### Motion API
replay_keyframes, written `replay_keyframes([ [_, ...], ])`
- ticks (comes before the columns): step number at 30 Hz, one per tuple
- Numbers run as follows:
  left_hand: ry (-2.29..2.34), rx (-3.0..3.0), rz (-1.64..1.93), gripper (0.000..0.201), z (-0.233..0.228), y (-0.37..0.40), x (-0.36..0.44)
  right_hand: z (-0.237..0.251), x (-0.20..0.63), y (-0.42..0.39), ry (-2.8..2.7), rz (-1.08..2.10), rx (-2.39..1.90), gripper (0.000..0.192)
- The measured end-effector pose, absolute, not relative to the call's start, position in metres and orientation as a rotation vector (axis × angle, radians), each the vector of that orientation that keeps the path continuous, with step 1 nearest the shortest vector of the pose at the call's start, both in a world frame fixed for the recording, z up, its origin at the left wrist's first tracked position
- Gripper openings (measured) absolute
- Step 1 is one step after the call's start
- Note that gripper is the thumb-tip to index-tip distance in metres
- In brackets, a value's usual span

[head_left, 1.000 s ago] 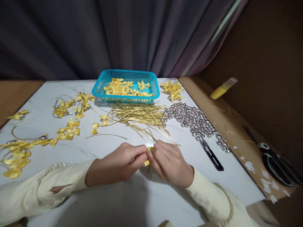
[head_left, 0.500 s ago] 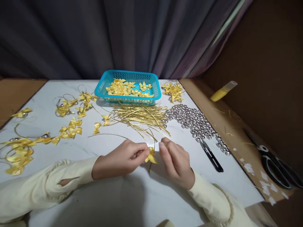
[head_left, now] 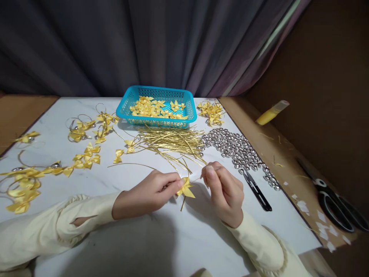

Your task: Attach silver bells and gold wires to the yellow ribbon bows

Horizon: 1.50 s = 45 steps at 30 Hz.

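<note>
My left hand point(head_left: 157, 190) pinches a yellow satin ribbon bow point(head_left: 186, 188) between thumb and forefinger. Below the bow sticks out a short end of gold cord point(head_left: 182, 204). To the right, my right hand point(head_left: 223, 190) has its thumb and fingers closed on a thin thread point(head_left: 196, 179) that runs across to the bow. Behind both hands lies a loose pile of gold cords point(head_left: 173, 140). Small silver bells or beads point(head_left: 236, 148) are spread beyond my right hand, with black thread snips point(head_left: 257, 191) beside them.
A blue plastic basket point(head_left: 127, 115) with yellow bows stands at the back. More bows with cord loops point(head_left: 25, 188) lie along the left, and a bunch of bows point(head_left: 211, 111) is at the back right. Large scissors point(head_left: 336, 204), paper scraps and a yellow tube point(head_left: 272, 112) are at the right edge.
My right hand has moved right, away from the bow, and a thin thread now shows between them. My left hand stays in place with the bow, which has turned slightly.
</note>
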<state>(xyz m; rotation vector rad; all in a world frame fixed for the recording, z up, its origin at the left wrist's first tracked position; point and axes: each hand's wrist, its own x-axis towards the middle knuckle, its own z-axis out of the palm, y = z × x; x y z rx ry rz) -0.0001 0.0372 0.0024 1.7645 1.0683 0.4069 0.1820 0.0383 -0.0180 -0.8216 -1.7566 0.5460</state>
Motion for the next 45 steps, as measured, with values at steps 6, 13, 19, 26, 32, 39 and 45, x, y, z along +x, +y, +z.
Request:
replay_keyframes([
  [6, 1.08, 1.703, 0.45, 0.032, 0.005, 0.037, -0.001, -0.016, 0.182, 0.039, -1.689, 0.589, -0.818, 0.022],
  [13, 1.08, 1.716, 0.451, 0.032, 0.002, 0.037, -0.001, -0.008, 0.183, 0.035, -1.602, 0.612, -0.794, 0.021],
  [19, 1.092, 1.728, 0.43, 0.032, 0.005, 0.039, -0.001, -0.008, 0.185, 0.034, -1.411, 0.578, -0.801, 0.022],
  [26, 1.095, 1.719, 0.474, 0.03, 0.005, 0.038, -0.001, -0.002, 0.186, 0.037, -1.388, 0.771, -0.738, 0.021],
  [32, 1.084, 1.893, 0.527, 0.027, -0.004, 0.038, -0.003, 0.01, 0.192, 0.035, -1.409, 1.046, -0.684, 0.025],
  [39, 1.068, 1.91, 0.533, 0.03, -0.006, 0.043, -0.004, 0.022, 0.207, 0.043, -1.195, 1.092, -0.61, 0.027],
  [45, 0.986, 1.955, 0.576, 0.029, -0.006, 0.043, -0.006, 0.028, 0.214, 0.049, -1.149, 1.026, -0.661, 0.027],
])
